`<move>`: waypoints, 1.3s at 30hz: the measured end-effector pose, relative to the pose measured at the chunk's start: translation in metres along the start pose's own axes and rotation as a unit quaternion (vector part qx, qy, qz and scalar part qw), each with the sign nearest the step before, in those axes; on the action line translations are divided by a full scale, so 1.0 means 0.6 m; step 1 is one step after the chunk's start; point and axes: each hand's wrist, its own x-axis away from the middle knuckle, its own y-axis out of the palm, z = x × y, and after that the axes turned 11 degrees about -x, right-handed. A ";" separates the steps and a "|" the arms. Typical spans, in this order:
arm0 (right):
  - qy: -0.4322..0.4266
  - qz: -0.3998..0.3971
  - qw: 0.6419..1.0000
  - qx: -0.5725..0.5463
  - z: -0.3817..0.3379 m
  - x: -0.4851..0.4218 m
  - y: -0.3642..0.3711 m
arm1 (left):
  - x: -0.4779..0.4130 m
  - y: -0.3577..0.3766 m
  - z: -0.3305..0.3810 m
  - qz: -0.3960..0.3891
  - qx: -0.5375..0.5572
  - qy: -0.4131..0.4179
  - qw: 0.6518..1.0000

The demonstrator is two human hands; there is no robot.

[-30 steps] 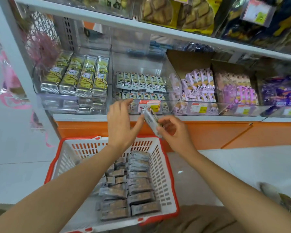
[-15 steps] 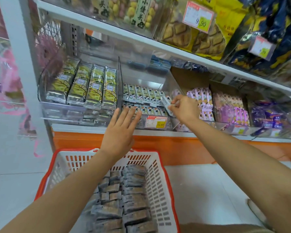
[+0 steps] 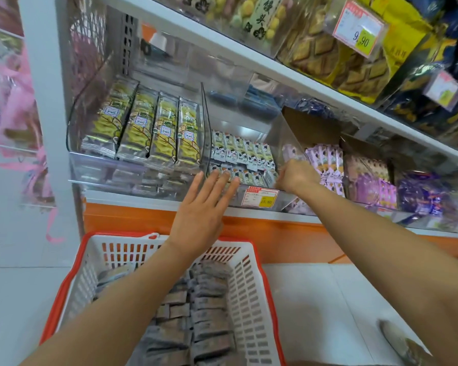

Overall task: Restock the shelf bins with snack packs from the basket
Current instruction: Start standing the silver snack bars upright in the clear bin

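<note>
Centre frame, the left hand is raised with fingers straight and spread at the front of the clear bin. The right hand reaches into that bin's right end, fingers curled by a snack pack; I cannot tell whether they grip it. Grey packs fill the basket at lower centre.

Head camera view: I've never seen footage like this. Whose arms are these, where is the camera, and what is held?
No machine here: a person wears one wide-angle camera on the head, looking down at their own bare arms. Below sits a white plastic basket with a red rim, holding grey wrapped snack packs. Ahead, clear plastic bins stand on a white shelf. The left hand is open, fingers straight, stretched toward the middle bin. The right hand curls its fingers on what looks like a small white snack pack at that bin's right end.
</note>
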 end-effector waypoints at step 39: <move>-0.204 -0.325 0.897 -0.219 0.037 0.272 0.372 | 0.196 0.098 -0.048 -0.376 -0.099 -0.019 0.921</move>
